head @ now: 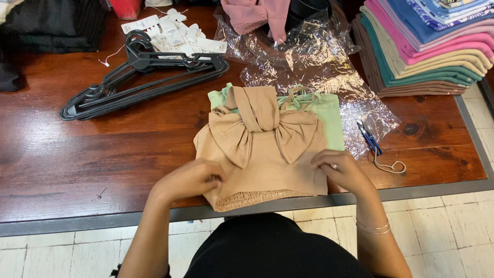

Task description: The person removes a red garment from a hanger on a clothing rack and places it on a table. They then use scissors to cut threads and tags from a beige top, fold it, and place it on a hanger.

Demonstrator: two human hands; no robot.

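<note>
A tan top with a big bow (262, 139) lies flat near the front edge of the wooden table (77, 159). A light green garment (332, 121) lies under it and shows at the top and right. My left hand (193, 177) pinches the tan top's lower left edge. My right hand (342, 170), with a ring on one finger, presses on the top's lower right edge, fingers curled into the fabric. The smocked hem hangs slightly over the table edge.
Black hangers (144, 77) lie at the left with paper tags (175, 33) behind them. Clear plastic wrap (319, 67) spreads behind the garments. A stack of folded fabrics (427, 46) stands at the back right. Small blue snips (371, 140) lie to the right.
</note>
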